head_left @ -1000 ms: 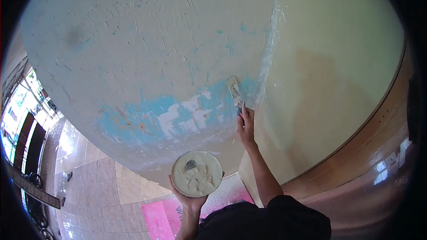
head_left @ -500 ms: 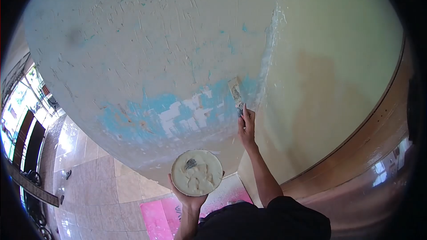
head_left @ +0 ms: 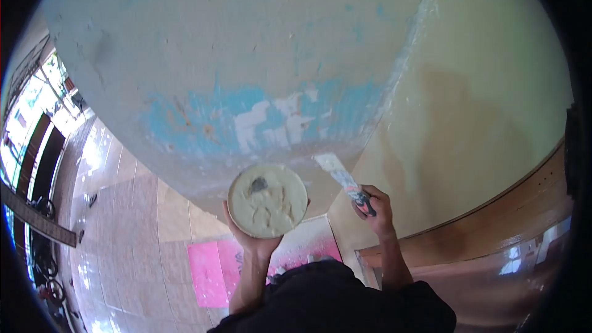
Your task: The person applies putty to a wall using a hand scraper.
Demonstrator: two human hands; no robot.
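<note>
- Left hand (head_left: 256,240) is raised, palm up, fingers cupped under a round pan (head_left: 267,200); grip grasping the pan from below.
- Pan is full of pale putty (head_left: 274,206), w/ a small grey smear near its upper left rim.
- Right hand (head_left: 374,206) is clenched round the handle of a putty knife (head_left: 342,177); handle shows red and dark between the fingers.
- Knife blade runs up and left from the right grip, coated w/ pale putty, tip close under the wall's lower edge; touching or not, cannot tell.
- Pan sits left of the right grip, near the blade tip but apart from it.
- Wall (head_left: 234,43) above both grips is pale and patched; a band of blue paint (head_left: 203,117) w/ white filler spots runs just above the pan.
- Right of the knife, a cream wall face (head_left: 481,86) meets the patched one at a corner.
- Below the left grip: tiled floor (head_left: 123,222) and a pink sheet (head_left: 209,271).
</note>
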